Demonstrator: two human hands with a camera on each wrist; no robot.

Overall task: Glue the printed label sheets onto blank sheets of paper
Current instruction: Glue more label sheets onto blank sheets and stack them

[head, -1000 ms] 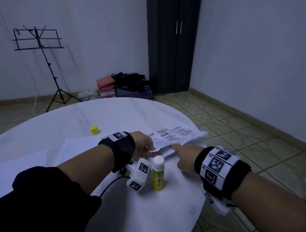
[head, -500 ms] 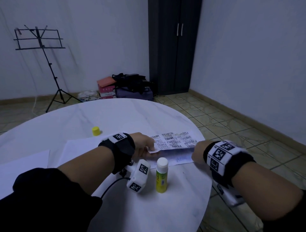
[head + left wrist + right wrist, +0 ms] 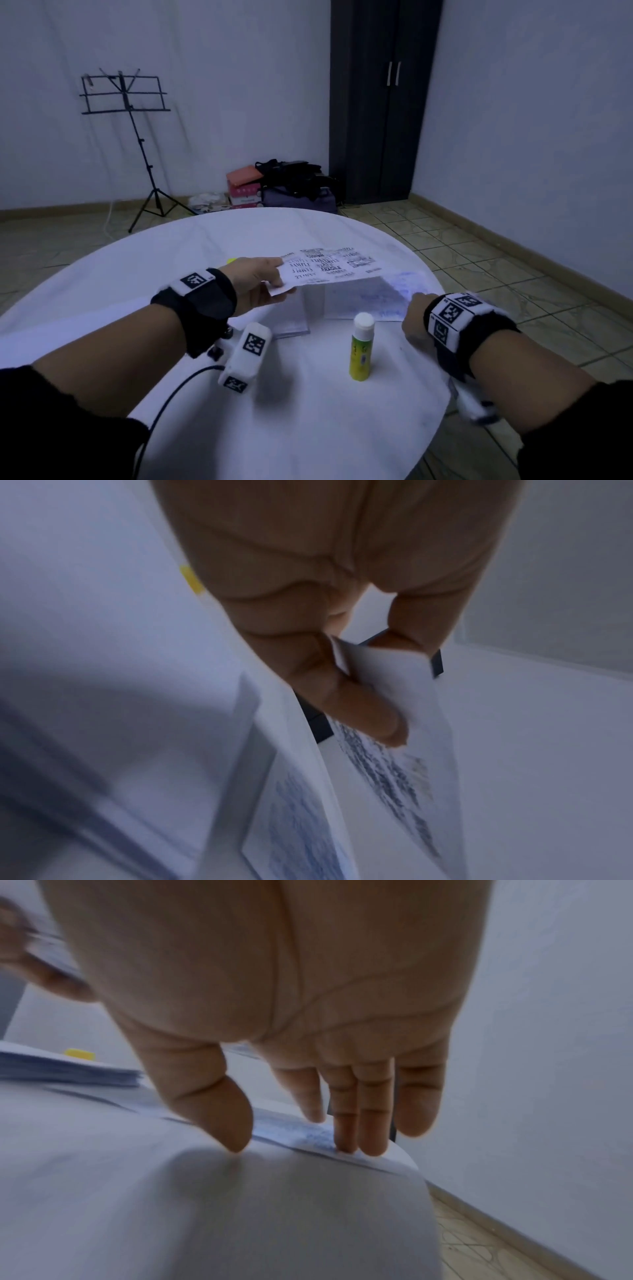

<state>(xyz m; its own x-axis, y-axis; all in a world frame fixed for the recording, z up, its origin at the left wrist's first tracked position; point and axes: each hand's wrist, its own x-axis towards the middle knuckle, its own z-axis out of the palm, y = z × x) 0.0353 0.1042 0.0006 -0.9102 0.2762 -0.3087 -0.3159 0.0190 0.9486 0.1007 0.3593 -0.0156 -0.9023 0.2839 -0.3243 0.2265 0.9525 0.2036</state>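
My left hand (image 3: 258, 284) pinches corner of white printed label sheet (image 3: 329, 269), lifted above round white table (image 3: 308, 428); my right hand (image 3: 412, 320), fingers (image 3: 346, 1123) straight, presses sheet lying flat near table's right edge.

Black print covers the white label sheet (image 3: 329, 270); the glue stick (image 3: 360, 356) is yellow-green, white-capped; the tabletop (image 3: 308, 428) is white; a yellow cap (image 3: 80, 1053) shows.

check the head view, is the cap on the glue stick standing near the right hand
No, the glue stick stands upright with its white top bare, and a small yellow cap lies apart, beyond the paper stack.
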